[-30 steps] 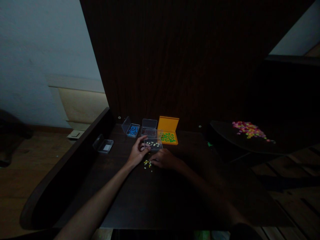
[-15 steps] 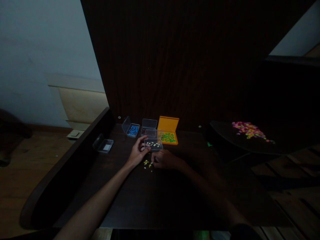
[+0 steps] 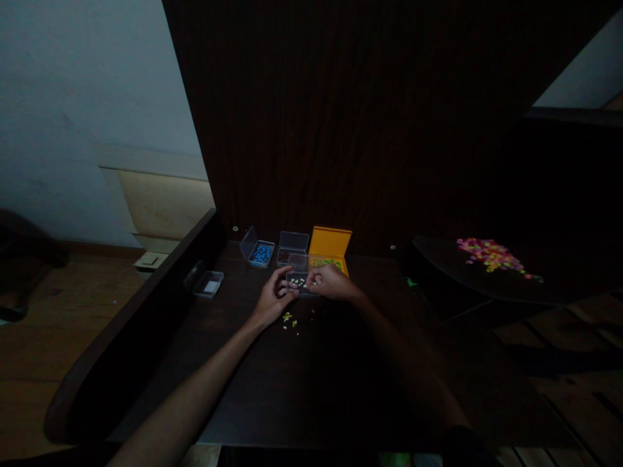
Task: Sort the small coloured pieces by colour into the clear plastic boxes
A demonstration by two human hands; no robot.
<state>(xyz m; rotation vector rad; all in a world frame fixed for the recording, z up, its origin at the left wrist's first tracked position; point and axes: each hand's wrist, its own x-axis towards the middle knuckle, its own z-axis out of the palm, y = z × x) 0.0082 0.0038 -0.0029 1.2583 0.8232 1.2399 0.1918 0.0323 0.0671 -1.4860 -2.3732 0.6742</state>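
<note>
A small clear plastic box (image 3: 298,283) with pale yellow pieces inside lies on the dark table (image 3: 302,383). My left hand (image 3: 272,299) grips its left edge, thumb and fingers curled around it. My right hand (image 3: 331,283) hovers over the box's right side with fingertips pinched together; what they hold is too small to make out. A few loose yellow pieces (image 3: 290,320) lie on the table just in front of the box.
Behind stand a clear box of blue pieces (image 3: 260,253), another clear box (image 3: 291,248) and an open orange box with green pieces (image 3: 329,250). A small clear box (image 3: 208,284) sits at the left. A pile of mixed coloured pieces (image 3: 489,253) lies on a dark surface at the right.
My right hand has lifted from the loose yellow pieces on the table and moved up over the clear box. My left hand stays on the box's left edge.
</note>
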